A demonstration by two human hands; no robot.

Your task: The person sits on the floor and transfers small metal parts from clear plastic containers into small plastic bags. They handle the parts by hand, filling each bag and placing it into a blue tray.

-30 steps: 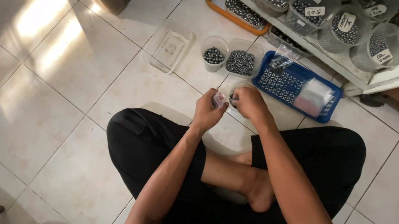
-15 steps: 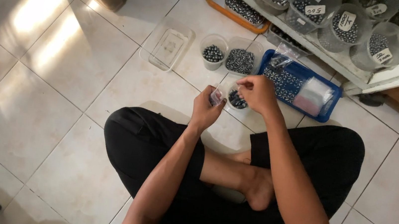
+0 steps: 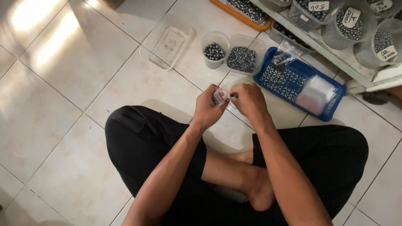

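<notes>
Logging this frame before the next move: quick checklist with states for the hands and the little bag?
1. Left hand grips small clear bag: ok.
2. Right hand at the bag's mouth: ok.
3. Bag open: cannot tell.
4. Bag contents: cannot tell, too small.
5. Clear cup on the floor under the hands: ok, partly hidden.
6. Blue tray and two tubs of metal balls nearby: ok.

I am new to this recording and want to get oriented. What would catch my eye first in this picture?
First, the left hand and right hand meet at the centre over a small clear plastic bag, above crossed legs in black trousers. Behind them on the pale tiled floor lies a blue perforated plastic basket, beside two clear plastic cups of small dark metal balls.
</notes>
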